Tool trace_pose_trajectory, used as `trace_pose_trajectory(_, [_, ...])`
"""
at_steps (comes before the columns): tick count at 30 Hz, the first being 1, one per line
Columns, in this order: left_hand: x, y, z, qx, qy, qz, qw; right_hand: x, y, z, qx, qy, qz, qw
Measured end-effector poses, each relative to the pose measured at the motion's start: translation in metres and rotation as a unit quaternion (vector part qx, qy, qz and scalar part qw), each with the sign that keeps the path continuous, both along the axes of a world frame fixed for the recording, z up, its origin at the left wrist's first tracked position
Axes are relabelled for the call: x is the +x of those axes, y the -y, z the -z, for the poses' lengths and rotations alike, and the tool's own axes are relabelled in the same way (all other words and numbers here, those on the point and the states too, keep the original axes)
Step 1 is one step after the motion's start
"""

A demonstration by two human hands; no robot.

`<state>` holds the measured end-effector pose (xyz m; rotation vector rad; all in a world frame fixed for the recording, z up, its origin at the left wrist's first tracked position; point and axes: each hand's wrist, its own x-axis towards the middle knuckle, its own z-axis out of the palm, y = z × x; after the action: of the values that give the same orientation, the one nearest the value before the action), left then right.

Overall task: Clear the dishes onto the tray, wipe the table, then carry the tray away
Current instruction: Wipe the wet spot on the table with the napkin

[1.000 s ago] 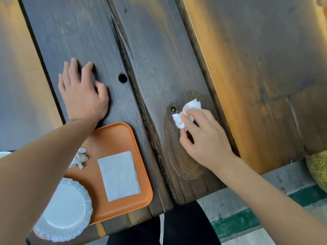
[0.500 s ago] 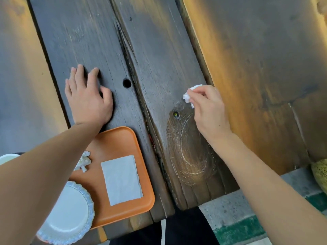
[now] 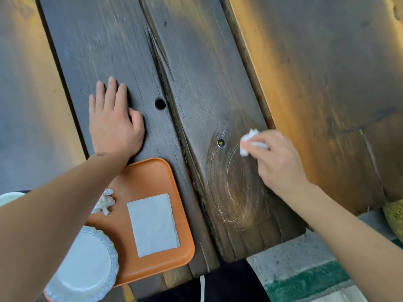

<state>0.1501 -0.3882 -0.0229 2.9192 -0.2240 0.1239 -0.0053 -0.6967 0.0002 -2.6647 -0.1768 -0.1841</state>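
Observation:
My right hand [image 3: 277,162] pinches a crumpled white tissue [image 3: 247,141] against the dark wooden table [image 3: 207,73], beside a damp circular smear with faint streaks [image 3: 237,188]. My left hand [image 3: 113,125] lies flat, fingers straight, on the plank just beyond the orange tray [image 3: 152,177]. On the tray lie a white plate with a scalloped rim [image 3: 87,267], a flat white napkin [image 3: 152,225] and a crumpled tissue [image 3: 106,201], partly hidden by my left forearm.
The planks have a round hole [image 3: 160,103], a small screw head [image 3: 221,143] and a deep crack between them. A white dish edge [image 3: 8,197] shows at the far left. Grey pavement with a green stripe [image 3: 305,282] lies below the table's near edge.
My right hand has swept the tissue from beside the screw, up the plank, then rightward and back down to the right of the screw. The left hand stays flat in place.

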Motion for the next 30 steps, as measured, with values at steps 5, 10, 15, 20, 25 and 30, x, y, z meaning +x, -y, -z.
trace_pose_trajectory(5, [0.000, 0.000, 0.001, -0.004, -0.010, 0.015, 1.000, -0.012, -0.043, 0.002, -0.008, -0.024, -0.096, 0.995])
trace_pose_trajectory(10, [0.001, -0.001, 0.001, 0.004, -0.019, 0.017, 1.000, -0.098, -0.022, -0.013, -0.046, -0.081, -0.337, 0.937])
trace_pose_trajectory(15, [0.002, 0.000, 0.002, 0.013, -0.026, 0.028, 0.999, 0.020, 0.024, 0.005, -0.045, 0.020, -0.083, 0.995])
trace_pose_trajectory(20, [0.001, 0.000, 0.001, 0.007, -0.012, 0.017, 1.000, 0.067, -0.003, 0.001, -0.030, 0.019, 0.023, 0.999])
trace_pose_trajectory(25, [0.000, 0.000, 0.001, 0.005, -0.009, 0.013, 1.000, -0.062, -0.063, -0.009, -0.020, -0.066, -0.254, 0.965])
trace_pose_trajectory(30, [0.000, -0.001, 0.002, 0.003, -0.005, 0.012, 1.000, -0.102, -0.014, -0.014, -0.053, -0.117, -0.315, 0.940])
